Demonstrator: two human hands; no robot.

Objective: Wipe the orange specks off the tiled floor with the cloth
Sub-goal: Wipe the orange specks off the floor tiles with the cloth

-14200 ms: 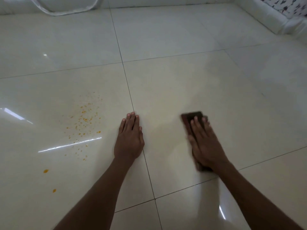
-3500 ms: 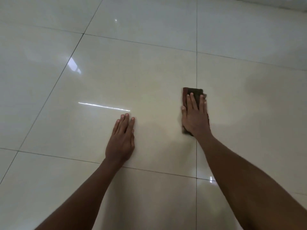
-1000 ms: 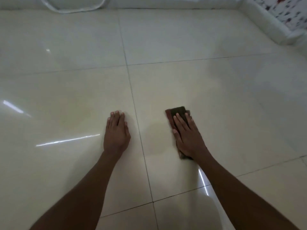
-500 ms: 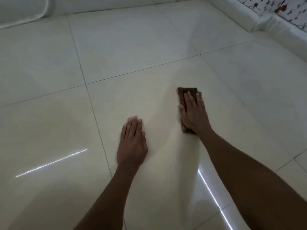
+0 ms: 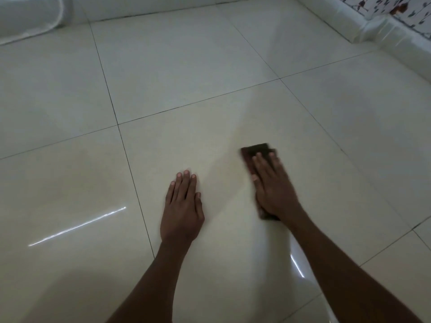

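Mid-wipe: right hand (image 5: pixel 274 190) flat, pressing cloth (image 5: pixel 256 151) onto floor (image 5: pixel 186 66); left hand (image 5: pixel 183 206) open, bracing alongside. No specks visible nearby; next, probably check elsewhere.

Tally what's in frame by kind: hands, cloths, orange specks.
Hands: 2, the left hand flat on the tiled floor, the right hand pressing on the cloth
Cloths: 1, the dark cloth
Orange specks: 0 visible
Total: 3
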